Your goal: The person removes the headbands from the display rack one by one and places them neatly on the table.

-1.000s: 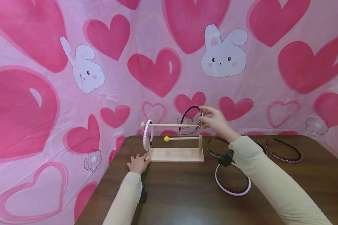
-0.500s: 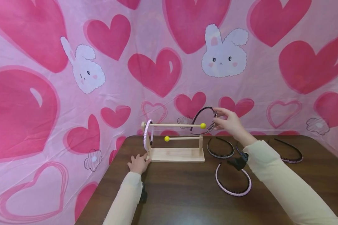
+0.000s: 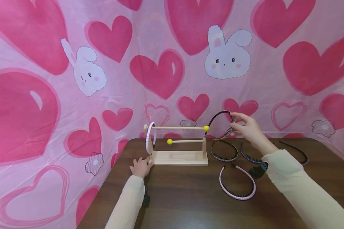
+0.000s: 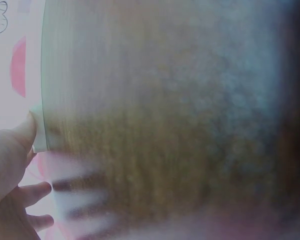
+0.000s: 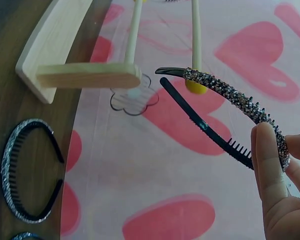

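Observation:
My right hand (image 3: 247,128) pinches a black toothed headband (image 5: 235,97) covered in dark sparkly stones. It is held up in the air to the right of a light wooden stand (image 3: 179,158), its open ends pointing toward the stand. Beside the stand's left end, my left hand (image 3: 141,167) rests on the table, fingers spread, with the thumb (image 4: 27,131) against the base's edge. A pink-wrapped headband (image 3: 148,140) hangs at the left end of the upper rod (image 3: 177,128). That rod and the lower rod (image 3: 187,141) each end in a yellow ball.
On the brown table (image 3: 183,197), right of the stand, lie a silvery headband (image 3: 225,159), a blue sparkly one (image 3: 249,159) and a black one (image 3: 299,152), partly behind the right arm. A pink headband (image 3: 240,197) lies nearer. A heart-patterned cloth (image 3: 160,31) hangs behind.
My right hand has moved right with the sparkly headband, from around the upper rod's yellow ball to beyond it. The left hand and the stand have stayed put.

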A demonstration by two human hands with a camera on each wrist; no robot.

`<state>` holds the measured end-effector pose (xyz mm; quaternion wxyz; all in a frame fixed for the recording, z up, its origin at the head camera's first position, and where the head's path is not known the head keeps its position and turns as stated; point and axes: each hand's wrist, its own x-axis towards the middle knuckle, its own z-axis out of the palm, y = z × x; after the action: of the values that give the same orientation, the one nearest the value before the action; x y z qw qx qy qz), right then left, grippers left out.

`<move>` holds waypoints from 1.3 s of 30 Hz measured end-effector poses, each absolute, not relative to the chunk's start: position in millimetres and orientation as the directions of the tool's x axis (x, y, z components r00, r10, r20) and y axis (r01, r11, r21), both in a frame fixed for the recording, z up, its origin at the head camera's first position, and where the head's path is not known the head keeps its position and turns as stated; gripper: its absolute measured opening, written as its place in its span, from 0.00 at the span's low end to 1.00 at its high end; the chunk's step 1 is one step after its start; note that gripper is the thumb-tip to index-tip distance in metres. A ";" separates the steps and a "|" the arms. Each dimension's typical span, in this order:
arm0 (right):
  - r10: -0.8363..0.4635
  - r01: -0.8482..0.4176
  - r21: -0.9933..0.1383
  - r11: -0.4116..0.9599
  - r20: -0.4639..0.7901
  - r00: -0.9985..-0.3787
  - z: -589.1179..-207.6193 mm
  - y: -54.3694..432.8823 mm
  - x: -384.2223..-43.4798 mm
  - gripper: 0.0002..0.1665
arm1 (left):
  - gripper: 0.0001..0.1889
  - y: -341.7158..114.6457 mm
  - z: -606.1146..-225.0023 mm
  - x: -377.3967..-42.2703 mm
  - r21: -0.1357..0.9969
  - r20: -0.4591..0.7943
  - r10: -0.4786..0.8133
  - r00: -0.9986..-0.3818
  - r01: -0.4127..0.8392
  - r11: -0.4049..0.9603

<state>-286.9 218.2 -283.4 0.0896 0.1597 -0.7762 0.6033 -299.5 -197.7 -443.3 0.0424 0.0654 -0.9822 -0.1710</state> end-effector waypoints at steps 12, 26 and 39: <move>-0.091 -0.367 -0.916 0.160 0.357 -0.930 -297.3 253.9 -273.7 0.30 | 0.27 -198.6 -443.7 -300.1 0.346 0.072 -0.143 -0.987 -0.109 0.932; -0.032 -0.340 -0.881 0.328 0.350 -0.936 -323.9 297.0 -248.2 0.29 | 0.27 -198.8 -443.6 -298.5 0.345 0.069 -0.135 -0.989 -0.103 0.933; -0.006 -0.377 -0.876 0.300 0.393 -0.919 -344.0 322.5 -230.4 0.24 | 0.28 -198.9 -443.6 -298.6 0.359 0.044 -0.137 -0.990 -0.113 0.926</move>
<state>-230.4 322.5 -344.0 0.1600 0.1210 -0.7902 0.5791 -298.6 -198.9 -443.6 0.0341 0.0637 -0.9808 -0.1809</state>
